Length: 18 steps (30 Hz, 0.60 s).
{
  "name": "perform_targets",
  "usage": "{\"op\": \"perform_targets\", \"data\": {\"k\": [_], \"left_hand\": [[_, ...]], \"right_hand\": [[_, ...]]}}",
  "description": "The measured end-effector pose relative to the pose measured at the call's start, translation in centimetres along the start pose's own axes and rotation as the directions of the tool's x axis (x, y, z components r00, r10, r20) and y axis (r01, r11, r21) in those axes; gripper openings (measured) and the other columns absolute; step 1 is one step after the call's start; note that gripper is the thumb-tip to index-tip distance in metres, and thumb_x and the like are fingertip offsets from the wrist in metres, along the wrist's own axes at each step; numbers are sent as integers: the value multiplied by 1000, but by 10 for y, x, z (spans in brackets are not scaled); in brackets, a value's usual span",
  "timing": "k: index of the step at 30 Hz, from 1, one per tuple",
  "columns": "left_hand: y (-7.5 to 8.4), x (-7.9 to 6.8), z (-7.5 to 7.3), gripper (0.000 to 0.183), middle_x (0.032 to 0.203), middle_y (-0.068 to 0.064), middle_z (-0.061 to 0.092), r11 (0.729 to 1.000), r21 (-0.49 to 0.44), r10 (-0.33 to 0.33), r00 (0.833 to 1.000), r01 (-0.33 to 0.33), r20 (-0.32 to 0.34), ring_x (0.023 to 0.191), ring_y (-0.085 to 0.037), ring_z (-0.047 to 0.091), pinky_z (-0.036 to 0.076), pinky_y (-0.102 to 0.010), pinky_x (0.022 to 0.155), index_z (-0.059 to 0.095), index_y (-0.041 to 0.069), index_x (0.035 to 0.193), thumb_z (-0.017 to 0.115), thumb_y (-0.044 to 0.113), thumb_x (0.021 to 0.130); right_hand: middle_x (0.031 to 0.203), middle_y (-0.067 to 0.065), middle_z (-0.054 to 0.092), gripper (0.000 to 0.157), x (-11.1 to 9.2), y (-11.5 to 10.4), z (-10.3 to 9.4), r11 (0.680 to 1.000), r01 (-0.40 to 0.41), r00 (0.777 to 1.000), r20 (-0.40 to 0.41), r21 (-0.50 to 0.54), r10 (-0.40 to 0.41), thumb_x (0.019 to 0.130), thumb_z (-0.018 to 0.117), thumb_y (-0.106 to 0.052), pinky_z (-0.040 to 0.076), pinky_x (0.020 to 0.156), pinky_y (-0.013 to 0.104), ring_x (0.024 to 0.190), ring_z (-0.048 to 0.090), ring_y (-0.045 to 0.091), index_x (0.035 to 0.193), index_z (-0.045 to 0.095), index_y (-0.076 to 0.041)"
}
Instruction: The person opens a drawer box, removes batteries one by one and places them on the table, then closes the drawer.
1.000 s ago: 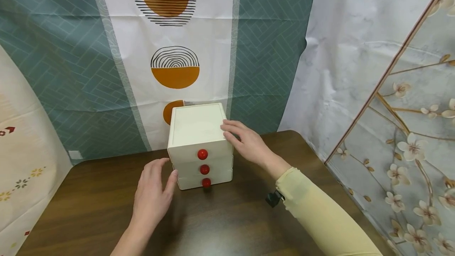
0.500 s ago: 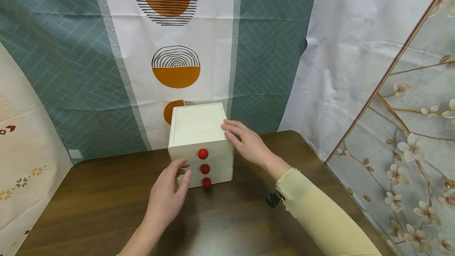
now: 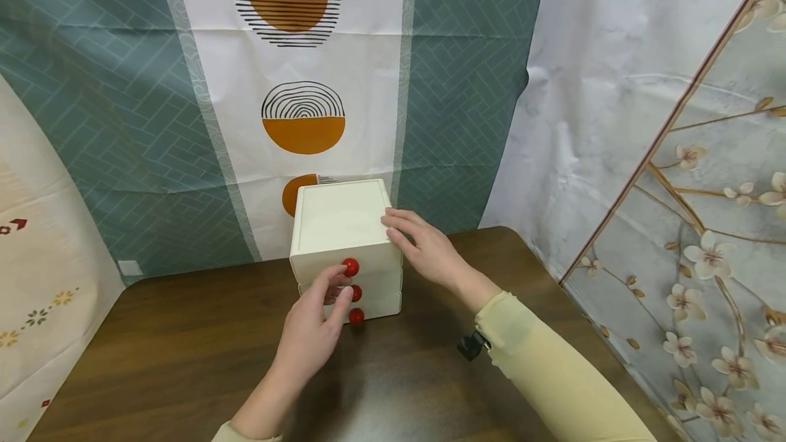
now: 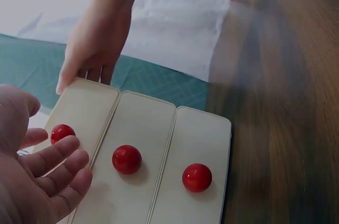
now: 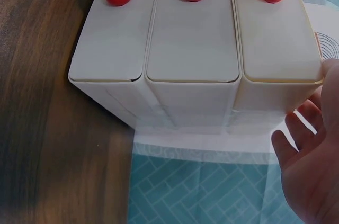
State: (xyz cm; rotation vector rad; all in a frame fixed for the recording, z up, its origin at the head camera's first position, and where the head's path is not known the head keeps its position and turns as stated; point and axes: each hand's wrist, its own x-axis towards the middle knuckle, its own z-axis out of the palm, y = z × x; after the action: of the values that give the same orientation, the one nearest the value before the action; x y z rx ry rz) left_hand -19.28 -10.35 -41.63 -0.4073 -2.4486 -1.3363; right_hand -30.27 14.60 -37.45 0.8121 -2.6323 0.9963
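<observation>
A small cream chest of drawers (image 3: 340, 217) stands on the table with three shut drawers, each with a round red knob. My left hand (image 3: 312, 329) is in front of it, fingertips right at the top knob (image 3: 351, 267), thumb held apart and lower. In the left wrist view its fingers (image 4: 55, 158) are spread loosely beside that top knob (image 4: 62, 133), not closed round it. My right hand (image 3: 430, 244) rests on the chest's upper right edge. The right wrist view shows its relaxed fingers (image 5: 299, 131) along the chest's side.
The chest stands near the back edge of the brown wooden table (image 3: 184, 360). Behind it hangs a green and white patterned cloth (image 3: 454, 121). A floral cloth (image 3: 694, 292) hangs along the right side, and a pale one (image 3: 43, 271) on the left.
My left hand has moved right and slightly up, from the chest's left side to its top knob. My right hand has stayed on the upper right edge, and the drawers remain shut.
</observation>
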Motion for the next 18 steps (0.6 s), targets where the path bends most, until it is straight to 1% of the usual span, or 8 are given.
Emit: {"op": "perform_targets", "data": {"k": [5, 11, 15, 18], "left_hand": [[0, 3, 2, 45, 132, -5, 73, 1000, -14, -27, 1000, 28, 8, 116, -22, 71, 59, -53, 100, 57, 18, 155, 69, 22, 112], [-1, 5, 4, 47, 134, -5, 74, 999, -6, -50, 999, 50, 17, 114, -25, 73, 62, -48, 89, 55, 22, 157, 68, 24, 113], [-1, 7, 4, 46, 131, -4, 75, 997, -15, -71, 997, 71, 26, 112, -26, 73, 61, -46, 88, 55, 25, 157, 67, 25, 113], [-2, 8, 5, 46, 129, -4, 75, 996, -29, -79, 997, 80, 27, 112, -25, 73, 61, -47, 89, 55, 26, 158, 67, 25, 113]], "right_hand": [[172, -3, 46, 51, 0, 0, 0, 1000, 3, 1000, -6, 2, -3, 117, 53, -44, 36, 127, 53, 159, 42, 22, 161, 59, -20], [171, -2, 47, 50, 0, 1, 1, 1000, 16, 1000, -10, 4, -16, 117, 53, -44, 37, 127, 53, 159, 42, 22, 161, 59, -20], [171, -2, 46, 50, 1, 1, 1, 1000, 14, 1000, -8, 5, -14, 117, 53, -43, 36, 127, 53, 159, 42, 22, 161, 59, -19], [171, -2, 46, 50, 0, 1, 1, 1000, 13, 1000, -9, 9, -12, 117, 53, -43, 36, 127, 53, 159, 42, 22, 161, 59, -19]]}}
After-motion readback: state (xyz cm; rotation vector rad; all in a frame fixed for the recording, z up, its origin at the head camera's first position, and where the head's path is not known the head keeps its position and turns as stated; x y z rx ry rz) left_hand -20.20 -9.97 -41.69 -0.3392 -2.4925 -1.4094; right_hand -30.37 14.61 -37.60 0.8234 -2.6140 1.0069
